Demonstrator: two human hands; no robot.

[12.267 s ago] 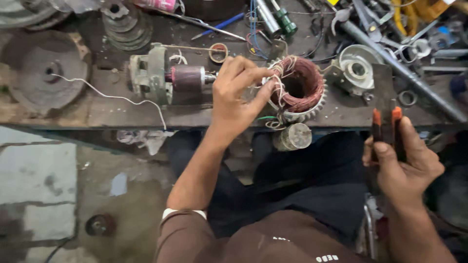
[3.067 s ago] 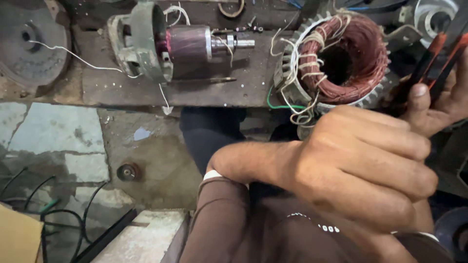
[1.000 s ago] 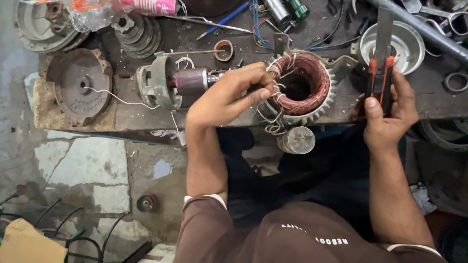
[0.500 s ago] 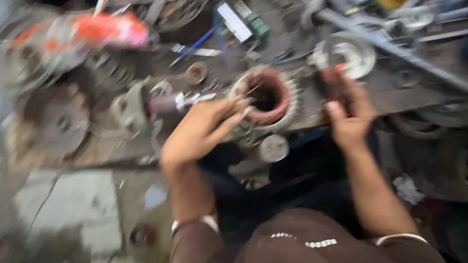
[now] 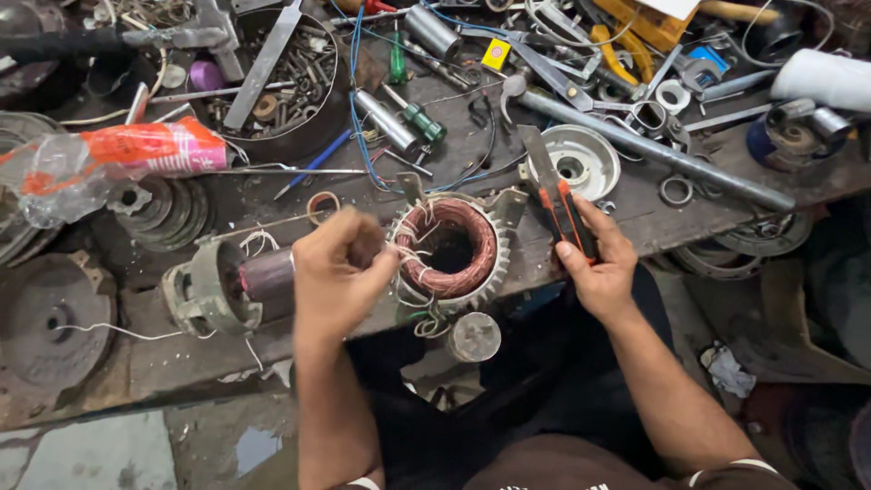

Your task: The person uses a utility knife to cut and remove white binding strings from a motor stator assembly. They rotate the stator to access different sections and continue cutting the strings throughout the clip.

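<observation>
Copper-wound ring stator, left hand, orange-handled pliers

copper-wound stator flat on bench; orange-handled pliers upright beside it

Copper-red stator winding (orange-black pliers)
</observation>
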